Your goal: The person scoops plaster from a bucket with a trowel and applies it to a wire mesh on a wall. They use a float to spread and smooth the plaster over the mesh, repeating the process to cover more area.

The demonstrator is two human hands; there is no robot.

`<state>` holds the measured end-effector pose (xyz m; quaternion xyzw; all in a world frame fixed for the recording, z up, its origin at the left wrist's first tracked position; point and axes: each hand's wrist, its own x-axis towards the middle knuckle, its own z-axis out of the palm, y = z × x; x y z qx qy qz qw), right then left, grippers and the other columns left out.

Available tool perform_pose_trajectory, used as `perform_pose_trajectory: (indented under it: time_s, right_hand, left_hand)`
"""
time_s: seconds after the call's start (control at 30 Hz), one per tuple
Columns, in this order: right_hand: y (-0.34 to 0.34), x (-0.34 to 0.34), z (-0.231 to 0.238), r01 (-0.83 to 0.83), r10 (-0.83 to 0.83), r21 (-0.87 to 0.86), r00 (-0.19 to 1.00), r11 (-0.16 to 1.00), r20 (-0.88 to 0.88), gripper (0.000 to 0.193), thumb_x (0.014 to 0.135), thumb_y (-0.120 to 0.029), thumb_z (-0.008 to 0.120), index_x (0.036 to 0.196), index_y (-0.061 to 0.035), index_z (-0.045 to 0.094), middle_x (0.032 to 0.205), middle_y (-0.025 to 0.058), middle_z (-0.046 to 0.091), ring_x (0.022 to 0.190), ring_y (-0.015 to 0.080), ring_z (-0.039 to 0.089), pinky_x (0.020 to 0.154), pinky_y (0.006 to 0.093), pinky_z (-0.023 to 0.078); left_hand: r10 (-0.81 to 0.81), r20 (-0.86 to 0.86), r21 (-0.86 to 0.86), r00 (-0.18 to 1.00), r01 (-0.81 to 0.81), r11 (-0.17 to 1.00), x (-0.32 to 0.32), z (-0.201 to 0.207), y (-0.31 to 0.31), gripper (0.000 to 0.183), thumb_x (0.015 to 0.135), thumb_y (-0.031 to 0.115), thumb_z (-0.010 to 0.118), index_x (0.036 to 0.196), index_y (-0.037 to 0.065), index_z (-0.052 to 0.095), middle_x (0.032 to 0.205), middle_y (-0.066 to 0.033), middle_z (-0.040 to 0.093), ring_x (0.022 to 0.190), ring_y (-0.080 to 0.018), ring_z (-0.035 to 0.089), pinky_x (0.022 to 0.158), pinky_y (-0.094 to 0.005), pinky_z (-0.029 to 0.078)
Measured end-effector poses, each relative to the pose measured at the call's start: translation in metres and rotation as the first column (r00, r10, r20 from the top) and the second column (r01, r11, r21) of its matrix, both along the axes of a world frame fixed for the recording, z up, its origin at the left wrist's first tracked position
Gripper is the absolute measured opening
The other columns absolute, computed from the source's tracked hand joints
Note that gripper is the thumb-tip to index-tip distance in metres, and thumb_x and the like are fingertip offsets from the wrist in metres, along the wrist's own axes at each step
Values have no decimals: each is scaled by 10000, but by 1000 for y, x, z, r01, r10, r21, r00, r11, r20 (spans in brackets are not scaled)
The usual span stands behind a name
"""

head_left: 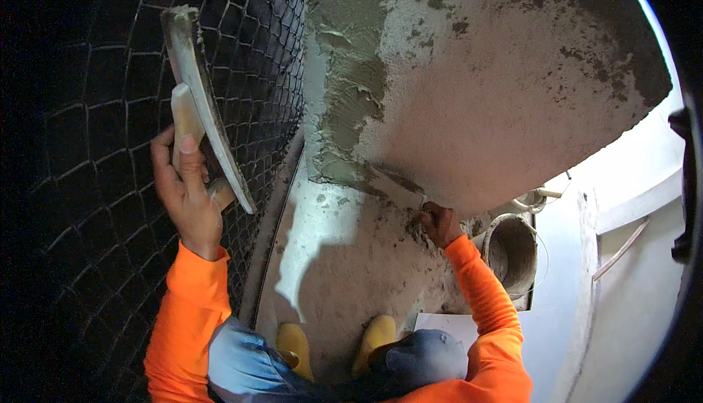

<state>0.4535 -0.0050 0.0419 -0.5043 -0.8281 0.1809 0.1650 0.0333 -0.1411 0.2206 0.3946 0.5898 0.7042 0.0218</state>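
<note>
Knees and yellow boots [295, 346] sat below me. My left hand [184, 190] gripped the wooden handle of the plaster float [209, 110], stiff, light, mortar-slick, raised by the wire mesh [256, 51]. My right hand [439, 223] clenched a trowel [395, 179] against the wet rendered wall [476, 88].

right hand [439, 223] – tool hidden | bucket [510, 253] – half behind sleeve

orange sleeves [192, 293], yellow boots [294, 344], grey plaster [469, 95]
</note>
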Motion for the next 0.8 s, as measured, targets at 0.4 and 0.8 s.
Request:
perform_pose_trajectory:
  time_s: [0.4,0.8]
  right_hand:
    - [-64,67,16,175,-45,253,893,952,-447,337,996,-270,622,960,55,701,797,122,669,753,176,606,730,336,507]
    - [14,313,83,732,-814,407,350,547,464,332,942,-366,574,1254,-351,685,1143,49,682,1165,256,619,954,595,441]
  left_hand:
    - [-66,-106,-4,992,66,998,4,-17,4,436,1052,429,533,1252,42,557,1003,-35,547,862,-112,505,725,-280,440]
    - [-65,-348,-135,935,18,991,-4,-33,8,697,956,527,580,1434,41,432,1362,-194,475,1185,-362,504,952,-495,459]
